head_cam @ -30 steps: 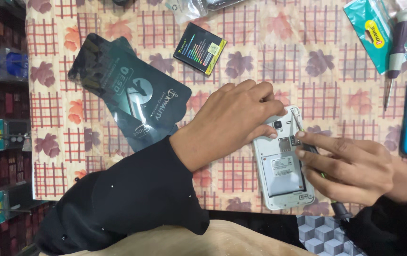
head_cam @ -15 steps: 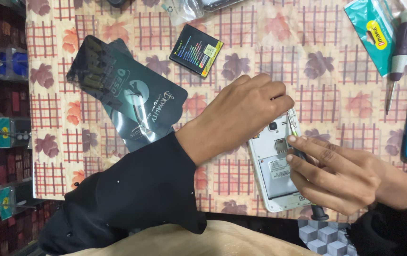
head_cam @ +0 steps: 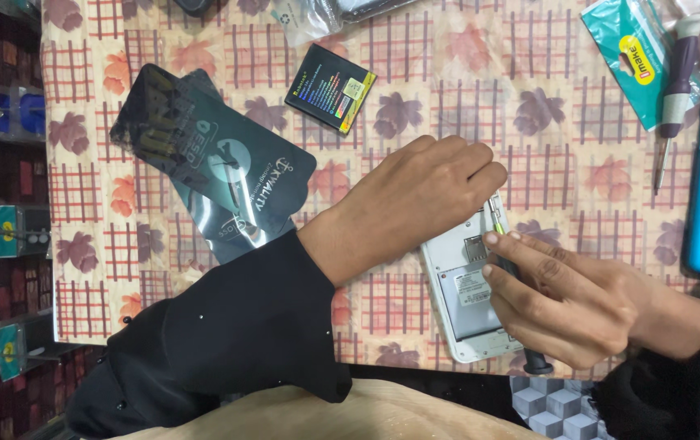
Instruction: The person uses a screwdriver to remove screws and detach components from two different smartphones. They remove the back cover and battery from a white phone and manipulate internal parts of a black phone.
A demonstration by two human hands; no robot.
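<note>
One white phone [head_cam: 464,305] with its back off is lying at the table's [head_cam: 415,65] near edge. The left hand [head_cam: 415,204] is curling over its top end; the right hand [head_cam: 562,301] is pinching one screwdriver [head_cam: 521,281]. One battery [head_cam: 330,88] is sitting in open cloth toward the far edge.

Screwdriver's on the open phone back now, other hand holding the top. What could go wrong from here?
1. The screwdriver tip sits on a tiny spot near the phone top; a slip could scratch the exposed inside.
2. The phone lies close to the table edge; a push might slide it off.
3. The left hand hides part of the phone, so the screw is hard to see.
</note>
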